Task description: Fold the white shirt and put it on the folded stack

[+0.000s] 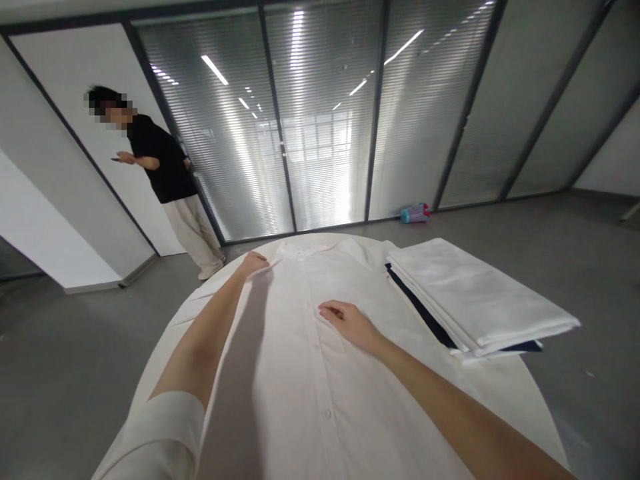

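A white button-up shirt (300, 360) lies spread flat on a round white table (525, 393), collar at the far edge. My left hand (254, 263) reaches to the far left shoulder of the shirt, its fingers closed on the fabric there. My right hand (345, 319) rests flat on the shirt's button placket near the middle, fingers stretched out and holding nothing.
A stack of folded white and dark garments (475, 300) sits on the table's right side. A person in a black top (165, 173) stands at the back left by the glass wall. A small blue and pink object (415, 213) lies on the grey floor.
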{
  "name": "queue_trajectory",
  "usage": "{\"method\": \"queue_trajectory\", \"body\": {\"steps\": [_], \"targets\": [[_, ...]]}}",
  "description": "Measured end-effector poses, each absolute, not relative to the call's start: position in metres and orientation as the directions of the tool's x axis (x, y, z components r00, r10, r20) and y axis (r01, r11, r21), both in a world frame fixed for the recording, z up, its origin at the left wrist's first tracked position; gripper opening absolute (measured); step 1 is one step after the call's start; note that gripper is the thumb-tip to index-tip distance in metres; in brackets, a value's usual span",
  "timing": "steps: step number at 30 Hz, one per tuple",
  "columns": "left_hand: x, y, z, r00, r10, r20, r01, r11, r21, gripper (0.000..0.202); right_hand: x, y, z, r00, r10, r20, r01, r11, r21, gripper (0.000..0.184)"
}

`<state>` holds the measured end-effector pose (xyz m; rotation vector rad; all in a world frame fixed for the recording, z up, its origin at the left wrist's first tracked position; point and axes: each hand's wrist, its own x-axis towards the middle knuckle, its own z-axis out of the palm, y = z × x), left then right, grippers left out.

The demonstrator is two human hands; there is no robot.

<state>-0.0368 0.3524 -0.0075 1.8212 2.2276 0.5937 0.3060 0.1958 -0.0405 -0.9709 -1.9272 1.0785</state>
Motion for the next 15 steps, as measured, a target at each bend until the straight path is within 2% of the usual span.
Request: {"method": "queue_trajectory", "body": {"steps": [2,5,9,12,15], "targets": [[-0.039,0.36,-0.008,-0.237,0.968,0.087,0.901,0.185,0.393,0.034,0.306,0.195,-0.041,-0.451,0.866,0.216,0.283,0.368,-0.886,0.028],[-0.041,0.367,-0.008,-0.298,0.938,0.175,0.913,0.226,0.341,0.026,0.306,0.195,-0.042,-0.434,0.872,0.227,0.312,0.382,-0.87,0.024],[-0.038,0.363,-0.013,-0.355,0.891,0.283,0.92,0.28,0.273,0.035,0.304,0.193,-0.043,-0.443,0.859,0.256,0.361,0.433,-0.826,0.021],[-0.022,0.359,-0.018,-0.306,0.892,0.333,0.945,0.243,0.218,0.037,0.302,0.192,-0.043,-0.456,0.844,0.282,0.387,0.473,-0.792,0.019],[0.008,0.364,-0.021,-0.178,0.926,0.334,0.976,0.122,0.18,0.037,0.299,0.191,-0.043,-0.465,0.829,0.31,0.404,0.511,-0.759,0.019]]}}
